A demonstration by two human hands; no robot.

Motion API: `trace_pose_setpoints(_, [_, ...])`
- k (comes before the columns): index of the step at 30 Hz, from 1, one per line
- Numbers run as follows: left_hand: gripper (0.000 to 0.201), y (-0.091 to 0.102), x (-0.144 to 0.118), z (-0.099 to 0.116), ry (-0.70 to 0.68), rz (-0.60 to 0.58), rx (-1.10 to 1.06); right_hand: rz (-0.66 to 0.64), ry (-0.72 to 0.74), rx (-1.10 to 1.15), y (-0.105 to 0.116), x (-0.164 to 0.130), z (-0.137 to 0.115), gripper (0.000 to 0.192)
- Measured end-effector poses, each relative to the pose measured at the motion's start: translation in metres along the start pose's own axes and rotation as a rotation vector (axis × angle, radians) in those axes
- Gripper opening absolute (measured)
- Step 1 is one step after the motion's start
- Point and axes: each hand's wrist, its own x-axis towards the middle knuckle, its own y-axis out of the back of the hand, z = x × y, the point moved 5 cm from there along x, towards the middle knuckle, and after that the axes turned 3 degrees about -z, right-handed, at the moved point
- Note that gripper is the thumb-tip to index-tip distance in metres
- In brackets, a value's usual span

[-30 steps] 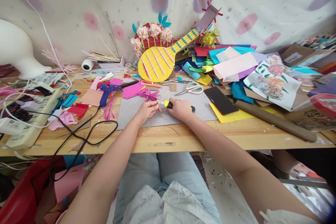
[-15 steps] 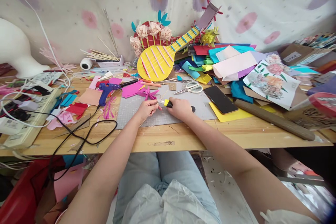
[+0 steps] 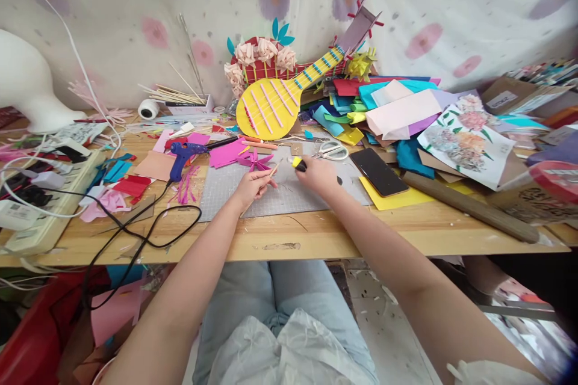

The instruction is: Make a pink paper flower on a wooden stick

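- While the left hand [image 3: 253, 183] pinched a thin wooden stick [image 3: 273, 171] over the grey cutting mat [image 3: 226, 192], its tip pointed up-right.
- Right hand [image 3: 318, 174] — closed round a yellow-and-black utility knife [image 3: 298, 163] — sat just beside the scissors [image 3: 332, 150].
- Pink paper flower [image 3: 255, 161] lay near the stick.

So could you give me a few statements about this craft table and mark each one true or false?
1. The right hand holds a yellow-and-black tool. True.
2. The left hand holds the scissors. False: it pinches a thin wooden stick; the scissors lie on the grey mat.
3. The blue glue gun lies left of both hands. True.
4. The dark phone lies on the yellow paper guitar. False: it lies right of the hands, and the guitar is farther back.
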Motion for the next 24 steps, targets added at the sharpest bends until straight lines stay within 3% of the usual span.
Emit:
trace_pose_setpoints(3, [0.026, 0.001, 0.001, -0.002, -0.014, 0.006, 0.012, -0.045, 0.146, -0.016, -0.013, -0.020, -0.027, 0.030])
trace_pose_setpoints(6, [0.019, 0.001, 0.001, -0.002, -0.029, -0.009, 0.037, -0.042, 0.195, -0.015, -0.019, -0.020, -0.034, 0.030])
trace_pose_setpoints(9, [0.026, 0.002, -0.002, -0.002, -0.003, -0.007, 0.012, -0.022, 0.077, 0.022, -0.013, 0.002, -0.011, 0.033])
trace_pose_setpoints(12, [0.036, 0.001, -0.003, 0.000, -0.001, -0.022, -0.002, 0.009, -0.172, 0.058, 0.000, 0.025, 0.031, 0.036])
trace_pose_setpoints(15, [0.037, 0.001, -0.002, 0.001, -0.016, -0.008, 0.006, 0.056, -0.197, 0.031, 0.008, 0.027, 0.045, 0.035])
trace_pose_setpoints(17, [0.038, 0.001, 0.000, -0.001, -0.025, -0.004, 0.018, 0.059, -0.104, 0.008, 0.005, 0.015, 0.031, 0.033])
trace_pose_setpoints(21, [0.025, 0.000, 0.002, -0.002, -0.064, -0.006, 0.056, 0.004, 0.147, -0.010, -0.013, -0.016, -0.018, 0.030])
trace_pose_setpoints(24, [0.018, 0.000, 0.001, -0.002, -0.070, -0.011, 0.084, -0.012, 0.204, -0.006, -0.018, -0.017, -0.032, 0.029])
